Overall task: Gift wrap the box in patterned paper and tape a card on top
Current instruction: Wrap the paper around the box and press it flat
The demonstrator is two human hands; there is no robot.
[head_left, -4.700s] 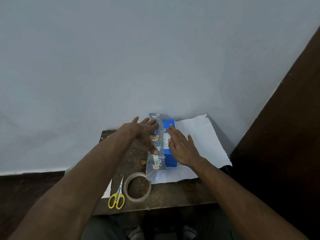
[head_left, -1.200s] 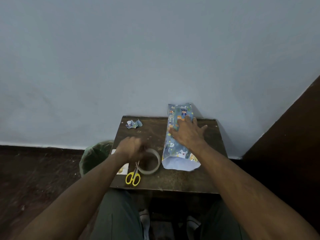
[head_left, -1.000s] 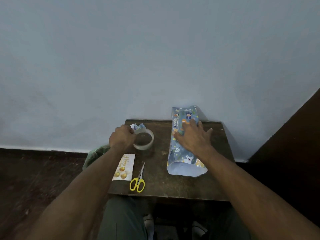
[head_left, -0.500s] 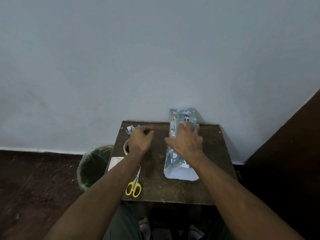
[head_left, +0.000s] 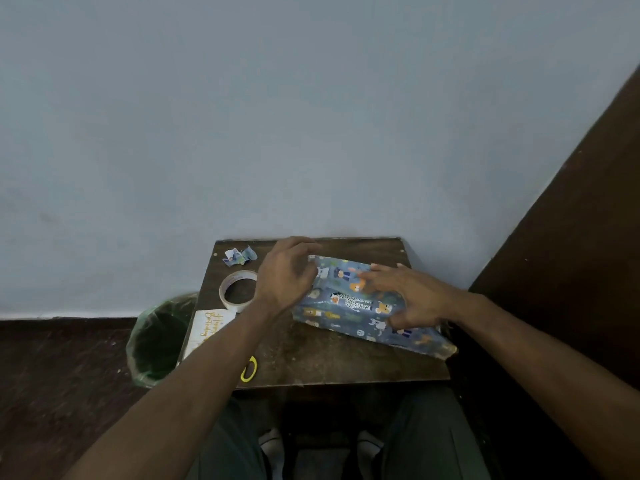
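Both hands grasp the wrapped box [head_left: 360, 306], left hand [head_left: 285, 278] at its far end, right hand [head_left: 412, 299] across it, fingers blurred, the left forearm hiding most of the scissors [head_left: 248, 368]

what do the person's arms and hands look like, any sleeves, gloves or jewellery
Both forearms are bare right up to the bottom edge of the picture, with no sleeves showing. The left hand and the right hand wear no gloves. No watch, bracelet or ring can be seen, though the picture is dim and the right hand is slightly blurred.
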